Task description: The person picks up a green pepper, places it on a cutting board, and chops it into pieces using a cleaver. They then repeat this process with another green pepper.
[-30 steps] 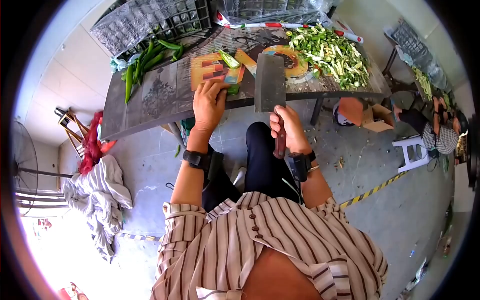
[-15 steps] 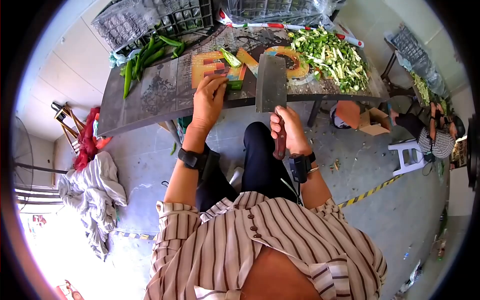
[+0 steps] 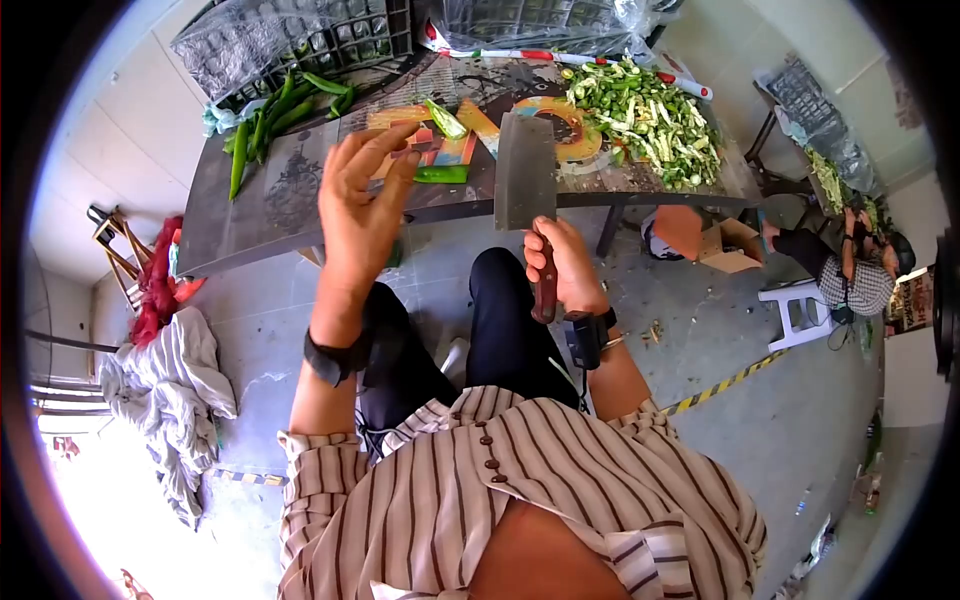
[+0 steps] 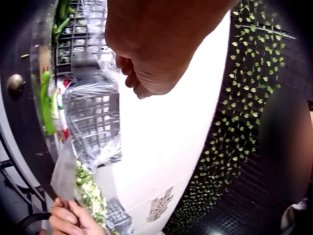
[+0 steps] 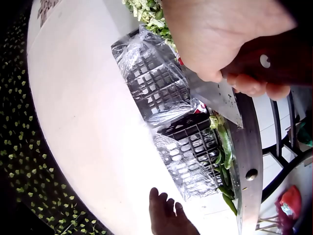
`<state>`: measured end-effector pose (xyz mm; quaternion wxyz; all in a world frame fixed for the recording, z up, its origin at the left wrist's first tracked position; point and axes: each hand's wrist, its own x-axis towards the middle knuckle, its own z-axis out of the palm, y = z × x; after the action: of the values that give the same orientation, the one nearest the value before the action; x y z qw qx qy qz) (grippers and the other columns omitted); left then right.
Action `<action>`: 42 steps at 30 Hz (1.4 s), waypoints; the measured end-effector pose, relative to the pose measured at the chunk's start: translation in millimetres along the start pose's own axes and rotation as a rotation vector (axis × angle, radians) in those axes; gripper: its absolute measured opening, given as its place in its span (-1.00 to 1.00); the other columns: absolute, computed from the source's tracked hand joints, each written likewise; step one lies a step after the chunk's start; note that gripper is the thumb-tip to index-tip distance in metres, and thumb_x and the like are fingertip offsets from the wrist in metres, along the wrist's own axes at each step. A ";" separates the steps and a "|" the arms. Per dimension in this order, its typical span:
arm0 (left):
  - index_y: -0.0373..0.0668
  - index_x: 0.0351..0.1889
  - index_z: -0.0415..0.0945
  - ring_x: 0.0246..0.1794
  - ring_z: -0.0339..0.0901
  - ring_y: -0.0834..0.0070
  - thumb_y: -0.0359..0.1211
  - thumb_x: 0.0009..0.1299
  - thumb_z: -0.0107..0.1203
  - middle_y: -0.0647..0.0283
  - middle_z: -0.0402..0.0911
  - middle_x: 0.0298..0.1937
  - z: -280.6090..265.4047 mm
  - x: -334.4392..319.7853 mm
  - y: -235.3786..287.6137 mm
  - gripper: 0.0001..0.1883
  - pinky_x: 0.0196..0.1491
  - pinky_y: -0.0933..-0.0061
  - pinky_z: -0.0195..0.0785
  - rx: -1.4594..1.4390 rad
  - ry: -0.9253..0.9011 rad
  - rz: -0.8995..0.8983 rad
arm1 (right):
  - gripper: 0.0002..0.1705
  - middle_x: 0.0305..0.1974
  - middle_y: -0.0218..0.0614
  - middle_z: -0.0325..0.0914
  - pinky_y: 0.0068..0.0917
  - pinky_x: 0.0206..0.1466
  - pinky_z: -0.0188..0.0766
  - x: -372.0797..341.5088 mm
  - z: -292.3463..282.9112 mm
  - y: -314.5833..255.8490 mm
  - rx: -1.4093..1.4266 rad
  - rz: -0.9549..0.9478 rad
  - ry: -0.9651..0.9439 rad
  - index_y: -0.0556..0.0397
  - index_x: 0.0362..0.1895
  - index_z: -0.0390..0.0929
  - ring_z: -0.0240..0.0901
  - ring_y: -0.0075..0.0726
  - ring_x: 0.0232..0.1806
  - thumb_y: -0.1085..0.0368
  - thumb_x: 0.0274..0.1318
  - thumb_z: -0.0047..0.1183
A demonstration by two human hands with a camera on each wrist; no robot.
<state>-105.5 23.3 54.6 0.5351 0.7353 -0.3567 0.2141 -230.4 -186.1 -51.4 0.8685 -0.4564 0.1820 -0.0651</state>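
My right hand (image 3: 572, 265) grips a cleaver (image 3: 526, 175) by its dark wooden handle, the broad blade pointing away over the table's near edge. My left hand (image 3: 362, 200) is raised near the front edge, to the left of the blade, fingers loosely extended and holding nothing. Just right of its fingertips a green pepper piece (image 3: 442, 174) lies near the table edge. Behind that, a split pepper half (image 3: 446, 119) shows its pale inside. In the right wrist view, the fingers (image 5: 249, 84) curl around the handle.
Chopped peppers (image 3: 650, 125) are heaped at the table's right, whole green peppers (image 3: 265, 125) at its left. Black crates (image 3: 330, 45) with plastic stand behind. Another person (image 3: 860, 280) works at the far right by a white stool (image 3: 798, 310). An open carton (image 3: 732, 246) sits beneath.
My left hand has let go of the green pepper piece at the table edge and lifted back to the left. The right hand still holds the cleaver in much the same pose.
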 end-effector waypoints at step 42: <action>-0.38 0.21 0.38 0.00 0.39 0.36 0.20 0.18 0.18 0.16 0.52 -0.04 -145.6 23.5 102.4 -0.12 0.17 0.18 0.19 -0.071 0.049 0.403 | -0.84 -0.52 -0.49 0.31 -0.52 -0.63 0.30 -1.2 4.1 -0.8 -0.017 0.005 0.044 -0.06 -0.31 0.28 0.25 -0.60 -0.62 0.19 0.28 -0.07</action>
<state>-157.5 135.5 184.8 0.5155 0.6241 -0.4910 0.3219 -229.9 -183.0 -48.3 0.8607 -0.4615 0.2028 -0.0713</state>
